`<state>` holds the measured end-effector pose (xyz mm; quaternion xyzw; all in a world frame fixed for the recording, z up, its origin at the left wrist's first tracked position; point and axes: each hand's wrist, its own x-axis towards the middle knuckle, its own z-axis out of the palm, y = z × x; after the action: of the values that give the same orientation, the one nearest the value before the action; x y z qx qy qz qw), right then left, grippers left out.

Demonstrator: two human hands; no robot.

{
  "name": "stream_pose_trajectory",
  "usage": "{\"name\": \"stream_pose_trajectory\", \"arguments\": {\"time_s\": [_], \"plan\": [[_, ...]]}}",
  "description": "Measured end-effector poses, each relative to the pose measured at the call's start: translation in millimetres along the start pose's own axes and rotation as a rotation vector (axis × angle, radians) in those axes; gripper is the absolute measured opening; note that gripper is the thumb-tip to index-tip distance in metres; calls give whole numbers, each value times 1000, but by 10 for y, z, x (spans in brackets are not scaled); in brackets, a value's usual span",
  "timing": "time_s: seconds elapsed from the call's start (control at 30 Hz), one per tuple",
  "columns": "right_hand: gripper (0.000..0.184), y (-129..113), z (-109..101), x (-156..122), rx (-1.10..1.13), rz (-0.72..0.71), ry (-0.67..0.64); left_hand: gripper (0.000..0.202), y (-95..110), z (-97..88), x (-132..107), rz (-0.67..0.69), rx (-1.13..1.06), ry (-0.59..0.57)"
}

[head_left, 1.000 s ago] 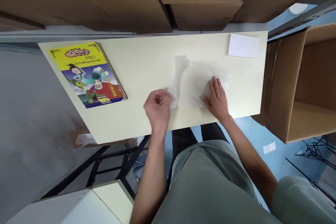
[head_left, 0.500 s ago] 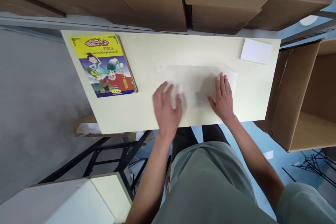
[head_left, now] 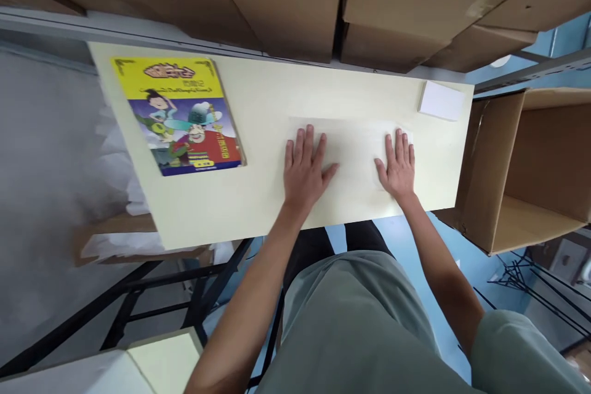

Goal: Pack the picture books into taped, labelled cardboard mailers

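Observation:
A thin, whitish, partly see-through sheet (head_left: 354,146) lies flat across the middle of the table; whether it is paper or plastic I cannot tell. My left hand (head_left: 305,173) rests palm down on its left end, fingers stretched out and thumb pointing right. On the right end, my right hand (head_left: 398,167) lies flat with the fingers pointing away from me. Neither hand grips anything. Left of my left hand is a comic-style book (head_left: 184,114) with a yellow and purple cover. A small stack of white cards or paper (head_left: 441,100) sits at the far right corner.
The cream tabletop (head_left: 207,209) is narrow, with its front edge close to my body. Cardboard boxes (head_left: 281,6) line a shelf along the back. An open cardboard box (head_left: 489,166) stands off the right end. Black metal frames (head_left: 157,308) are at lower left.
My left hand, blurred and raised with curled fingers before, now lies flat on the sheet's left end. My right hand stays on the right end. The view has shifted slightly.

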<state>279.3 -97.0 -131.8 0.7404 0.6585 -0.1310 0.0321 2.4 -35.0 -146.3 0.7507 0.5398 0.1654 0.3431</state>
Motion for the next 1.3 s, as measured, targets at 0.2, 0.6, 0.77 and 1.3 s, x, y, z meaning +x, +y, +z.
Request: {"name": "stream_pose_trajectory", "arguments": {"time_s": [0.2,0.6,0.77,1.3], "plan": [[68,-565,-336,-41,54,12,189,53,-30,-516,-173,41,-10,117],[42,-3726,169,282,559,77,141,34,-1587,-2009,-538,-720,-280,326],[43,-3575,54,315,810,192,16,31,-1287,-2110,-435,-728,-579,308],[53,-620,-929,-558,1184,494,81,40,823,-348,-477,-382,-674,-78]]}}
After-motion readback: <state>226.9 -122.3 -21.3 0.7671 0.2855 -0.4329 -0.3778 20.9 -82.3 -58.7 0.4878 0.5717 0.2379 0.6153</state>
